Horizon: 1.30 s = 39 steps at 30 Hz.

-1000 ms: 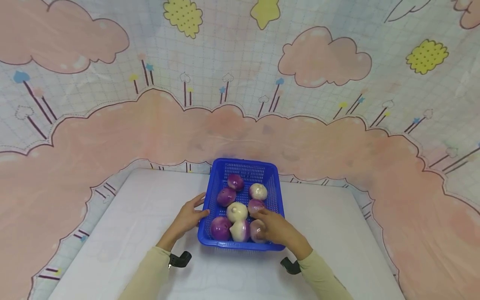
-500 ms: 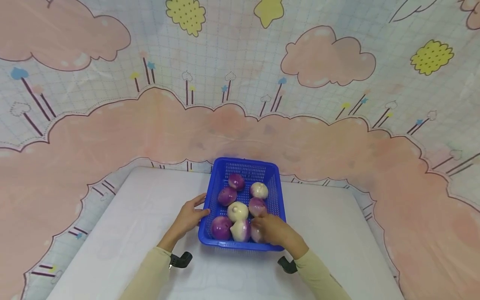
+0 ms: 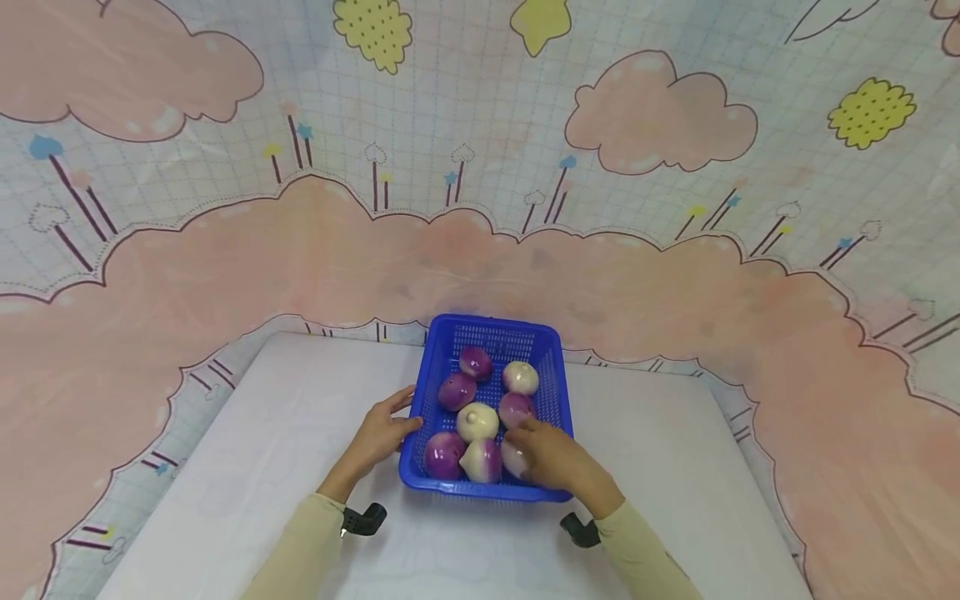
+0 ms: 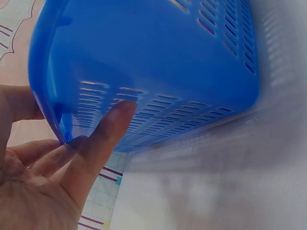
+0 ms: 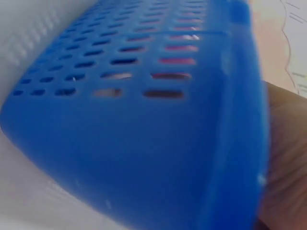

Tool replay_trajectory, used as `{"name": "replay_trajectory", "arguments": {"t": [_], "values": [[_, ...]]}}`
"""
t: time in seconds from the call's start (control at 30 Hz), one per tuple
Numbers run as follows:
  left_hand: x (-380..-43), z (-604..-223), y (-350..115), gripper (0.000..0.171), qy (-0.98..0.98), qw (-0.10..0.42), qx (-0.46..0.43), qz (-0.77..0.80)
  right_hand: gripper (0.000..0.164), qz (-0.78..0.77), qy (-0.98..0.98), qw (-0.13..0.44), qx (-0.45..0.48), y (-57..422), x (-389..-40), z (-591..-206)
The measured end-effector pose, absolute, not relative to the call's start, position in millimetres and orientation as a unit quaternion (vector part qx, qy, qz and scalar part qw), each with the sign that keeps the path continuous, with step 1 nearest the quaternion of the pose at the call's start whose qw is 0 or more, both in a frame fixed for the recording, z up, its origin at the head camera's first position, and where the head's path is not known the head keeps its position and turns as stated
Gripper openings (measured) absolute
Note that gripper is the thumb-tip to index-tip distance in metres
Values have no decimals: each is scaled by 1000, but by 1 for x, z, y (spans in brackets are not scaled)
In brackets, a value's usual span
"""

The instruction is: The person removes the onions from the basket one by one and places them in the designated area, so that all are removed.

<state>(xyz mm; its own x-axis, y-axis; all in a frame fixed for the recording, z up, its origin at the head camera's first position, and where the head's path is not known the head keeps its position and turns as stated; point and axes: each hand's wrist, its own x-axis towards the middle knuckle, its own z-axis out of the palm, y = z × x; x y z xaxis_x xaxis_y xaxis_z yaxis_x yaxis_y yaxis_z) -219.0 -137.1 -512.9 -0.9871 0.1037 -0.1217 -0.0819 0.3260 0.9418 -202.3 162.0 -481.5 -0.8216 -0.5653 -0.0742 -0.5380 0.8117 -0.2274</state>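
Note:
A blue plastic basket (image 3: 487,490) with slotted walls stands on the white table, holding several glossy purple-and-white onions (image 3: 477,422). My left hand (image 3: 382,427) holds the basket's left rim, thumb over the edge and fingers outside. In the left wrist view, a finger (image 4: 112,125) lies against the slotted outer wall. My right hand (image 3: 557,457) reaches over the right side into the basket. Its fingers grip the near-right onion (image 3: 514,461), which they partly cover. The right wrist view shows mostly the basket wall (image 5: 120,143), with the right hand (image 5: 288,153) behind the rim.
The white table (image 3: 300,400) extends to both sides and in front of the basket. Patterned cloth (image 3: 450,258) with clouds and stars hangs behind and around the table. Dark wrist-worn cameras (image 3: 365,520) sit by both wrists.
My right hand has shifted only slightly over the near-right onion, its fingers closing around it. The left hand stays at the basket rim. The whole view has drifted a little.

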Motion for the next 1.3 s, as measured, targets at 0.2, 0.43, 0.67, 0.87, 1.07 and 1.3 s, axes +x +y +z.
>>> {"name": "replay_trajectory", "arguments": {"t": [0.2, 0.43, 0.67, 0.87, 1.07, 1.3], "values": [[-219, -512, -137, 64, 808, 80, 6, 584, 56, -143, 940, 64, -302, 171, -205, -476], [-217, -512, -136, 63, 807, 74, 1, 585, 54, -184, 923, 23, -338, 177, -204, -471], [-216, -512, -134, 63, 810, 65, -6, 583, 54, -225, 922, 1, -316, 183, -203, -465], [-214, -512, -134, 62, 809, 57, -9, 584, 64, -266, 918, -25, -292, 191, -206, -459], [-213, -513, -135, 61, 807, 56, -9, 588, 64, -299, 919, -27, -256, 198, -209, -450], [-213, -513, -136, 61, 803, 59, -6, 594, 62, -309, 914, -63, -256, 208, -215, -441]]}}
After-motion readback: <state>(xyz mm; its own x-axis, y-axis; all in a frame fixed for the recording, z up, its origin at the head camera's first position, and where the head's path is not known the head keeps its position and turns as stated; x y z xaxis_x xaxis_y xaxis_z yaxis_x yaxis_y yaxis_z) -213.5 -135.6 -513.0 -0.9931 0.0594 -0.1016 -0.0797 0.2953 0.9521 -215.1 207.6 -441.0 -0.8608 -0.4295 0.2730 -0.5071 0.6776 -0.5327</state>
